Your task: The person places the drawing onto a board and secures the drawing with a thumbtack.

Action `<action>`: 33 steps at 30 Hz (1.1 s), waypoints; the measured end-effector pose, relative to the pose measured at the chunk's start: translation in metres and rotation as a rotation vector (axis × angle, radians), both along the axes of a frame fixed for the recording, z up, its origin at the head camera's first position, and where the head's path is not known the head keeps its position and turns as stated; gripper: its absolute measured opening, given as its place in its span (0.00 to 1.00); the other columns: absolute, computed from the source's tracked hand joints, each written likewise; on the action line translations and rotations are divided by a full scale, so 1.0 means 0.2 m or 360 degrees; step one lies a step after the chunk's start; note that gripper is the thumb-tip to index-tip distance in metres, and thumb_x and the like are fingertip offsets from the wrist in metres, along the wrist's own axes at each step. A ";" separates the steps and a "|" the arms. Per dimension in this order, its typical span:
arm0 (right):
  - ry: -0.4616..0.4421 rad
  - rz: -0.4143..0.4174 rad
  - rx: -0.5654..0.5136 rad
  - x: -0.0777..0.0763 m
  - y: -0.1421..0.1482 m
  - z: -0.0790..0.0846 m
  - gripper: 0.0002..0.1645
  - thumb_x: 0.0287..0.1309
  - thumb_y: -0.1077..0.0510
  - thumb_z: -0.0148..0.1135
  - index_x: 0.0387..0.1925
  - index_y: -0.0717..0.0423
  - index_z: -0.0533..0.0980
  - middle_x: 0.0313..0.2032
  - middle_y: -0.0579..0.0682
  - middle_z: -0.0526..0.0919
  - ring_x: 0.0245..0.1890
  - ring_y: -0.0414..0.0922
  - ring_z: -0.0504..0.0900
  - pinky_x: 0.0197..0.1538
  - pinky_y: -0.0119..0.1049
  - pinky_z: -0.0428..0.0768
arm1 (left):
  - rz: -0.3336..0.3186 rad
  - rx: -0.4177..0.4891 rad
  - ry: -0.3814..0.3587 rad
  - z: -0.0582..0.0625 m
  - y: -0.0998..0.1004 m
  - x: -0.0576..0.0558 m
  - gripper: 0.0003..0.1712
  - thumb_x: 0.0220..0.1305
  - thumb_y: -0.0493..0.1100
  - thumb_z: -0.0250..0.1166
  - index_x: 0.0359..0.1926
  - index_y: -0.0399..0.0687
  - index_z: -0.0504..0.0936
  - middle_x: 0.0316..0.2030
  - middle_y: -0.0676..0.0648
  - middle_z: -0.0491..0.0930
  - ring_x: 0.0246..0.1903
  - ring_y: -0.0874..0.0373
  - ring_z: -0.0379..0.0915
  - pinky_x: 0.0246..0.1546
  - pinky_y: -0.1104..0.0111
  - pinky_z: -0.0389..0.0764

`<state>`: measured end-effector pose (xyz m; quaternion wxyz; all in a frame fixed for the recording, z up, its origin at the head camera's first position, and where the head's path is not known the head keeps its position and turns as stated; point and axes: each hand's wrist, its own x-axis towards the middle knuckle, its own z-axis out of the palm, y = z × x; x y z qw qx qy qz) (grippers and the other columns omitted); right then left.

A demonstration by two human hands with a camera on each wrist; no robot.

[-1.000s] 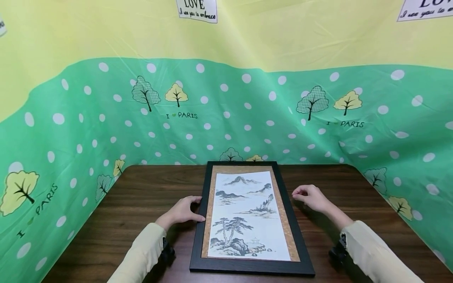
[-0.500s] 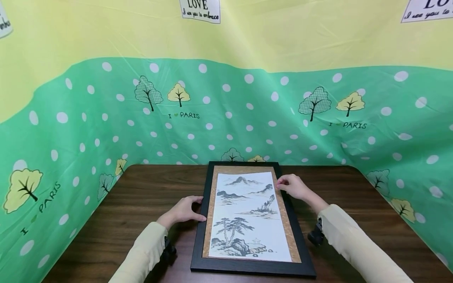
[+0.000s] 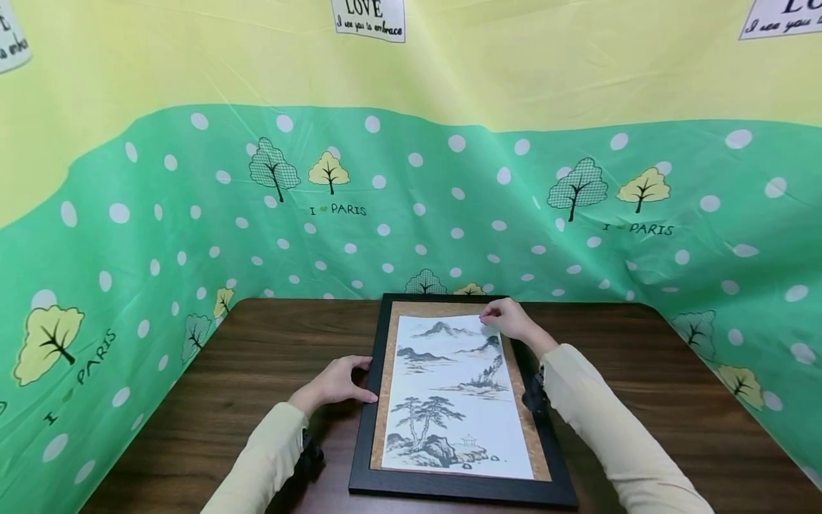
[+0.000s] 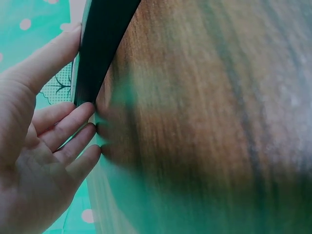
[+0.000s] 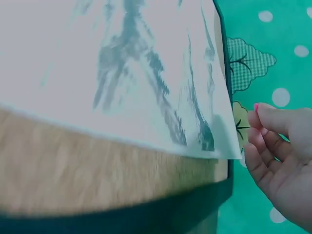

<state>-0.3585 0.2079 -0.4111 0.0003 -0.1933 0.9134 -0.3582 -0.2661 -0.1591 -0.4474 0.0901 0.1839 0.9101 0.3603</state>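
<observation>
from my end, starting at the left: the left hand point(image 3: 334, 382) rests against the left side of the black frame point(image 3: 462, 489), thumb and fingers spread wide, gripping nothing. it sits much as it did a second ago, so i judge the frame steadied. the frame lies on the wooden table point(image 3: 289, 328); inside it is a brown board point(image 5: 97, 165), and on that lies the picture point(image 3: 449, 428), bare board showing around it. furthest right is the right hand point(image 3: 510, 321), and here's the change: a second ago it was off the frame's right side, now it is over the picture's upper right corner. its grip is narrow, pinching a small pink thing point(image 5: 257, 107) i can't identify. i take it the work now centres on that corner; i can't tell whether anything touches the paper.
</observation>
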 end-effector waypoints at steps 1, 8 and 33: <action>-0.0015 -0.0013 -0.0024 -0.01 -0.01 -0.01 0.09 0.58 0.66 0.56 0.36 0.70 0.78 0.31 0.57 0.80 0.28 0.45 0.74 0.32 0.36 0.72 | 0.0003 0.0003 -0.0001 0.00 0.00 0.00 0.46 0.40 0.50 0.75 0.59 0.33 0.67 0.50 0.40 0.74 0.50 0.50 0.67 0.53 0.54 0.67; -0.0200 -0.0166 -0.0153 -0.06 -0.09 -0.11 0.10 0.58 0.65 0.56 0.36 0.68 0.79 0.32 0.57 0.80 0.26 0.44 0.71 0.28 0.34 0.71 | 0.0040 0.0026 -0.0021 0.00 0.00 0.01 0.46 0.40 0.49 0.75 0.59 0.34 0.67 0.50 0.40 0.73 0.52 0.49 0.66 0.53 0.53 0.66; -0.0167 -0.0670 -0.0030 -0.11 -0.21 -0.14 0.08 0.54 0.62 0.61 0.29 0.64 0.81 0.32 0.57 0.82 0.27 0.46 0.74 0.27 0.34 0.71 | 0.0054 0.0067 0.0018 -0.03 -0.01 0.00 0.45 0.40 0.49 0.75 0.59 0.36 0.68 0.50 0.41 0.74 0.53 0.47 0.66 0.54 0.53 0.65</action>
